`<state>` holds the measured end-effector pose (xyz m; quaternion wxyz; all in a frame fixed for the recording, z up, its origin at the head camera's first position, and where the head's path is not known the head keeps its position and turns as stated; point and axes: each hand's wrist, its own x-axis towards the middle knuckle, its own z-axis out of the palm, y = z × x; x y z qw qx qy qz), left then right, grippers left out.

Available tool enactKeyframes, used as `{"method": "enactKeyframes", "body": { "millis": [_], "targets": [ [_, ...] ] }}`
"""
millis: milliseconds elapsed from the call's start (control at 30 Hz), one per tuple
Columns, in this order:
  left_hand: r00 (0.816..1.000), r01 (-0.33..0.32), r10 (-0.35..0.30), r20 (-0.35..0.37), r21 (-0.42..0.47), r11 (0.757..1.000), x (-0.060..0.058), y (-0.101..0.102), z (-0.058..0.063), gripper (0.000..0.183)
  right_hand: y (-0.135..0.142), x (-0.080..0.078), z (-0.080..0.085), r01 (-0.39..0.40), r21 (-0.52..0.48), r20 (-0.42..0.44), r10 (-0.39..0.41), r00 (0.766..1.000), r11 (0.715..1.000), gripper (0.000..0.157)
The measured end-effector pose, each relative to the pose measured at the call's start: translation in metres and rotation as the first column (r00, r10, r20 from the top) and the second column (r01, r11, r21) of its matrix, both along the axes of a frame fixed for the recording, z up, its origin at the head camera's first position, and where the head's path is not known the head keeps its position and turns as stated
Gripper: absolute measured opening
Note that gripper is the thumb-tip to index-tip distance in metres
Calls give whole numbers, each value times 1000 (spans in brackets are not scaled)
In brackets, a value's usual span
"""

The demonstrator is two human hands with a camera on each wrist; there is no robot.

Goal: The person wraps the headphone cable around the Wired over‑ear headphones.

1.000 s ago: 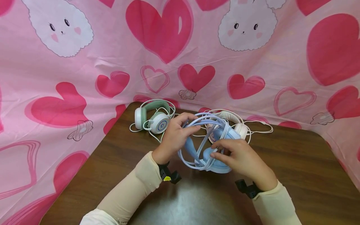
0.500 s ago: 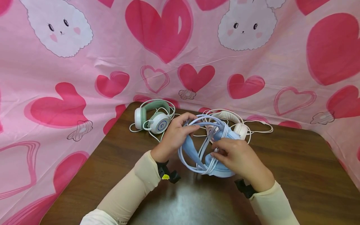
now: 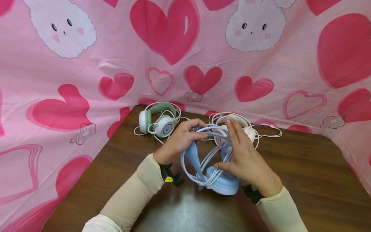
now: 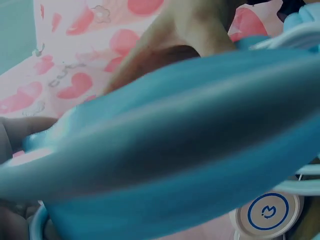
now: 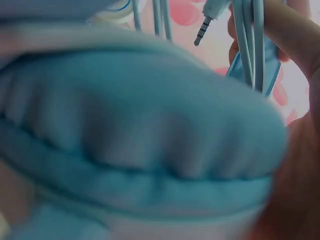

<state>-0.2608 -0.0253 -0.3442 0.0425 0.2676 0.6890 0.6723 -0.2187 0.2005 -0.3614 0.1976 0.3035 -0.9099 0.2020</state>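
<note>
Light blue headphones [image 3: 224,186] are held up above the table, their pale cable [image 3: 185,167] looped round them several times. My left hand [image 3: 182,138] grips the headband [image 3: 193,158] and cable loops at the upper left. My right hand [image 3: 246,158] is spread at the right side, fingers fairly straight, thumb by the cable strands near the ear cups. The headband [image 4: 165,145] fills much of the left wrist view. A padded ear cup [image 5: 145,120] crosses the right wrist view, with an audio plug [image 5: 201,31] dangling beyond it.
White-and-green headphones [image 3: 163,125] lie at the back left of the brown table [image 3: 295,167]. White headphones [image 3: 250,132] with a coiled cable sit behind the blue pair, partly hidden by my right hand. A pink heart-patterned cloth [image 3: 168,77] hangs behind the table.
My right hand has let go of its pinch on the cable and spread its fingers upward. The lower ear cup has dropped slightly. My left hand keeps its grip.
</note>
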Motion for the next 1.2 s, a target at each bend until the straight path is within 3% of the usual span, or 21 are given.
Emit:
{"method": "enactKeyframes", "body": {
  "millis": [133, 267, 433, 600, 800, 933, 1067, 1200],
  "targets": [
    [999, 33, -33, 13, -4, 999, 0, -1, 1, 14, 3, -1, 1, 50, -44, 228, -38, 973, 998, 138],
    [997, 64, -63, 54, -14, 998, -3, 1, 2, 14, 11, -5, 0, 79, -79, 330, -49, 943, 994, 115],
    [984, 137, -128, 127, -59, 989, -13, 10, 4, 14, 26, -3, -4, 62, -120, 378, -12, 926, 991, 86],
    [974, 182, -165, 153, -105, 978, -23, 18, 8, 10, 32, 2, -10, 51, -133, 430, 11, 903, 990, 79],
    [973, 202, -176, 149, -184, 962, -28, 19, 12, 15, 31, 6, -21, 46, -156, 432, 26, 901, 987, 78],
    [948, 273, -240, 209, -148, 951, -33, 18, 12, 21, 35, 9, -25, 17, -240, 427, 90, 900, 971, 75],
    [918, 330, -295, 264, -97, 939, -37, 15, 8, 20, 39, 12, -30, -15, -351, 434, 177, 883, 936, 68],
    [906, 350, -315, 285, -81, 933, -39, 14, 3, 17, 38, 13, -34, -17, -402, 443, 211, 871, 916, 61]
  ]
}}
